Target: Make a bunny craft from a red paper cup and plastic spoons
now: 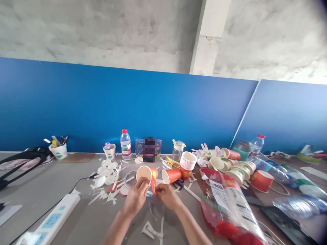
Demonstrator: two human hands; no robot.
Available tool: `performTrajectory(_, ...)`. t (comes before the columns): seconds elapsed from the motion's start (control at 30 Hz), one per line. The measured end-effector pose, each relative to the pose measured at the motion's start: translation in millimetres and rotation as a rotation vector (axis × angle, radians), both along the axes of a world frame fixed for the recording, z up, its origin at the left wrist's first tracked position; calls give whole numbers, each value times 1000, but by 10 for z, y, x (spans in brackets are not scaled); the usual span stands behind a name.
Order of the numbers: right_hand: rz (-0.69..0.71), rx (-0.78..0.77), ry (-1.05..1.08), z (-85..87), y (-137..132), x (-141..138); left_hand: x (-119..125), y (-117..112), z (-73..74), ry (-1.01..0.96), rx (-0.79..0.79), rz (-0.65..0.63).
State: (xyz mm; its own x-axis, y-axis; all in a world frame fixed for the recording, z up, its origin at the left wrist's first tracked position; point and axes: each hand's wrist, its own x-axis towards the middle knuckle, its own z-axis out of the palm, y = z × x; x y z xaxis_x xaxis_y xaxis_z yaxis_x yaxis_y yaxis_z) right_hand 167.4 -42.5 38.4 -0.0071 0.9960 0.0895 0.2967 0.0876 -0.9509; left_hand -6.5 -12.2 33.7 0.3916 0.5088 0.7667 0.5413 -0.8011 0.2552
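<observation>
My left hand is closed around an orange paper cup, held on its side with the white inside facing me. My right hand pinches something small and thin close to the cup's side; I cannot make out what it is. A cut strip of the cup hangs down between the two hands. Both hands hover above the grey table, over white paper scraps.
A stack of red cups, a lying red cup, loose cups, plastic sleeves of cups, water bottles, a power strip and a pen cup stand about. A blue partition backs the table.
</observation>
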Motion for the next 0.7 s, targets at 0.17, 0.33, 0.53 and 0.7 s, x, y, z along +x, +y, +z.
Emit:
performTrajectory(0.17, -29, 92, -112, 37, -72, -58, 2, -14, 3, 17, -52, -8)
performTrajectory(0.33, -192, 430, -339, 22, -88, -64, 25, 6, -28, -161, -200, -6)
performTrajectory(0.53, -295, 404, -142, -9, -46, -138, 111, 20, -69, -334, -304, 94)
performTrajectory(0.7, -461, 285, 215, 9, 13, -65, 180, -33, -113, -401, -380, 115)
